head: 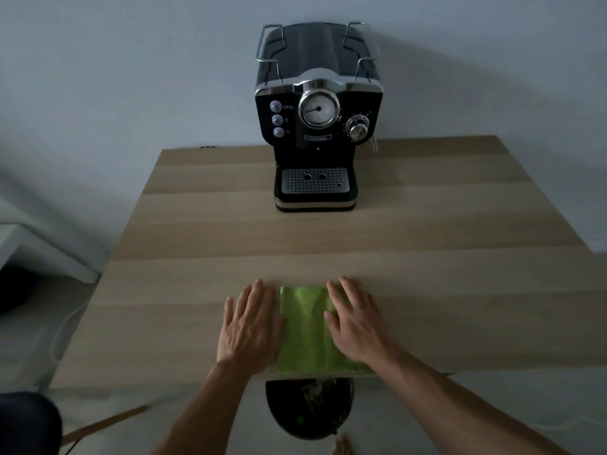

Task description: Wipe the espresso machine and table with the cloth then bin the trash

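Note:
A green cloth lies folded flat at the near edge of the wooden table. My left hand rests flat with straight fingers on the table, touching the cloth's left edge. My right hand lies flat on the cloth's right side, fingers spread. The black espresso machine stands at the table's far middle, its front with gauge and drip tray facing me. A black bin with trash inside sits on the floor just under the table's near edge, below the cloth.
A white wall stands behind the machine. A low white shelf is on the floor at the left. A dark object fills the bottom-left corner. A wooden stick lies on the floor beside it.

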### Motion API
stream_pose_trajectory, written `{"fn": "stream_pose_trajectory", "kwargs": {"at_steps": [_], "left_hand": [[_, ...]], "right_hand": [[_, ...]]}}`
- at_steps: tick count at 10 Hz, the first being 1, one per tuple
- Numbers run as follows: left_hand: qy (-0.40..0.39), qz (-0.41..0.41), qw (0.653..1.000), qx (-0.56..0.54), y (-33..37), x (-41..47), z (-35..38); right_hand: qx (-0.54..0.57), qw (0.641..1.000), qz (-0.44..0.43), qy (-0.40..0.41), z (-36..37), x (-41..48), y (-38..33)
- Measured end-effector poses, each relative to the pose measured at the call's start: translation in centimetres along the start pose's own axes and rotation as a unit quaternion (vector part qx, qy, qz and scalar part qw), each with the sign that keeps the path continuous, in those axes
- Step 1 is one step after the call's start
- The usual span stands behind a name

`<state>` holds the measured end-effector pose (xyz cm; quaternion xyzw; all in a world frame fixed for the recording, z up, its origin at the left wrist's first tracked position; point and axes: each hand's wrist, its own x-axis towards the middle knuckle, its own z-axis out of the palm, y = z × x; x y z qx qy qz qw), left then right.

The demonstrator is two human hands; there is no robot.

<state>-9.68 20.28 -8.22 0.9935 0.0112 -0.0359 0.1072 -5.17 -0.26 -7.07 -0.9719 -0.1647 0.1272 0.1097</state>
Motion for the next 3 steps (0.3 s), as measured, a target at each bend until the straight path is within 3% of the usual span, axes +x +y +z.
{"fn": "stream_pose_trajectory", "kwargs": {"at_steps": [3], "left_hand": [[0.038,-0.003,0.998,-0.055,-0.72,0.11,1.64]], "right_hand": [[0.049,0.998,-0.010,0.023,0.83,0.20,1.05]]}}
